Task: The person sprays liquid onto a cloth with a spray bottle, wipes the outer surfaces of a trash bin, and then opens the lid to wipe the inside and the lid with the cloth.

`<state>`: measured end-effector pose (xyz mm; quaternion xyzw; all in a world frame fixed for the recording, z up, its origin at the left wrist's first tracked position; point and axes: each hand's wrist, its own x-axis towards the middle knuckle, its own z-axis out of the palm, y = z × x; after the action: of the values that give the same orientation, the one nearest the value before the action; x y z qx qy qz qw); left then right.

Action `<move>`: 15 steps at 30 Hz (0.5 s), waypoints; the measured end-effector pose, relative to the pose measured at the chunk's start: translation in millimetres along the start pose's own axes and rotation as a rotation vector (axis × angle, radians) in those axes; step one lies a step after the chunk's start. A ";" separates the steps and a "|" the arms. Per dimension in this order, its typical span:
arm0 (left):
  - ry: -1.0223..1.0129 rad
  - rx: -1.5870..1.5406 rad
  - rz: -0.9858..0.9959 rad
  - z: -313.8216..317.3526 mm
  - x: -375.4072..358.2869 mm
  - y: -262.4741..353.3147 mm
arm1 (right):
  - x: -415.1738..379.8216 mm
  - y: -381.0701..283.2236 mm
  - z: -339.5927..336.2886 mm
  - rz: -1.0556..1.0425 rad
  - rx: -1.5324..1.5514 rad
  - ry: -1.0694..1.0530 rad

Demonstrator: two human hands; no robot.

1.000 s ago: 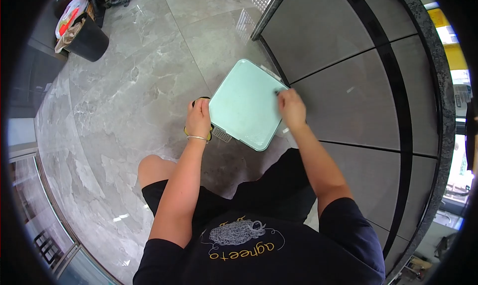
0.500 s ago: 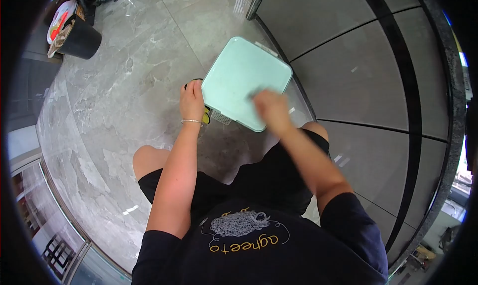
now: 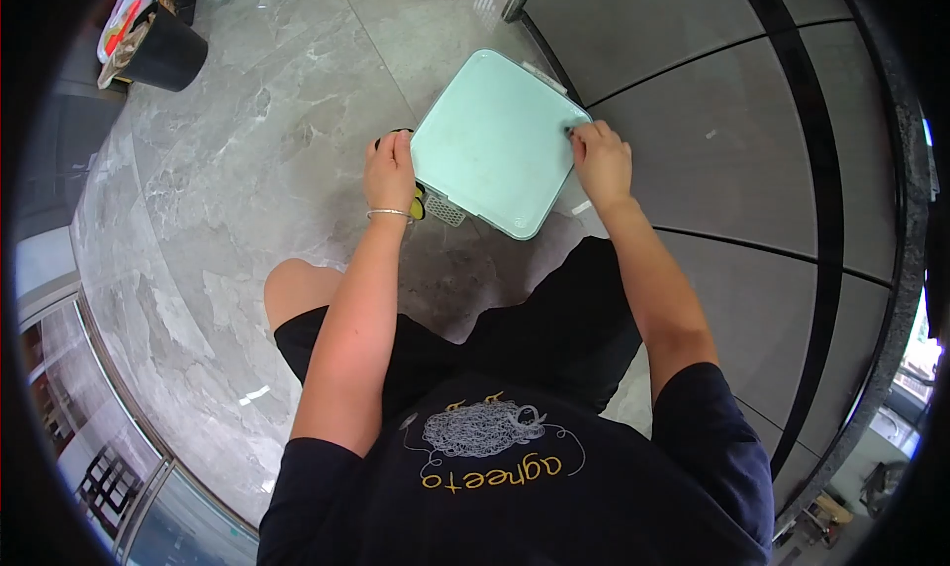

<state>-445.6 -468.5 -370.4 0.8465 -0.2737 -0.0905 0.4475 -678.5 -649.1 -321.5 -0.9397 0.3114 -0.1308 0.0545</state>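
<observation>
A mint-green square lid (image 3: 495,141) tops a container with a perforated side (image 3: 444,210), on the floor in front of me. My left hand (image 3: 390,175) is at the lid's left edge, fingers curled, with something dark and yellow beside and below it. My right hand (image 3: 601,160) is closed at the lid's right corner, its fingertips pinching a small dark object (image 3: 570,131) too small to name.
Grey marble floor (image 3: 267,170) spreads to the left. A black bin (image 3: 170,53) with bags stands at the upper left. Dark grey cabinet fronts (image 3: 722,170) rise close on the right. My knees are on either side below the container.
My right hand has moved from the lid's lower middle up and right to its right corner. The lid appears slightly higher in view, and my left hand stays at its left edge.
</observation>
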 end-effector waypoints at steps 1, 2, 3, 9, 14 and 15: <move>-0.007 0.005 -0.007 -1.3 3.1 0.2 | 5.6 -0.3 -1.1 0.012 -0.020 -0.006; -0.010 0.004 -0.020 -0.5 3.6 -0.2 | -7.0 -20.1 -5.5 -0.036 0.062 -0.013; -0.015 0.003 -0.046 1.4 1.6 -1.1 | -39.0 -56.2 -11.4 -0.088 0.144 -0.033; -0.022 -0.022 -0.025 -0.7 0.6 1.5 | 12.0 -0.7 -4.7 0.015 -0.076 0.036; -0.003 -0.051 -0.069 3.4 3.5 -0.6 | -22.4 -50.9 -2.9 -0.253 0.135 -0.066; -0.006 -0.064 -0.076 3.6 0.9 0.1 | -24.2 -74.2 -0.2 -0.244 0.238 -0.060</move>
<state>-446.4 -471.6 -372.4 0.8413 -0.2397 -0.1187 0.4698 -654.9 -575.2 -312.8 -0.9609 0.1755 -0.1442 0.1583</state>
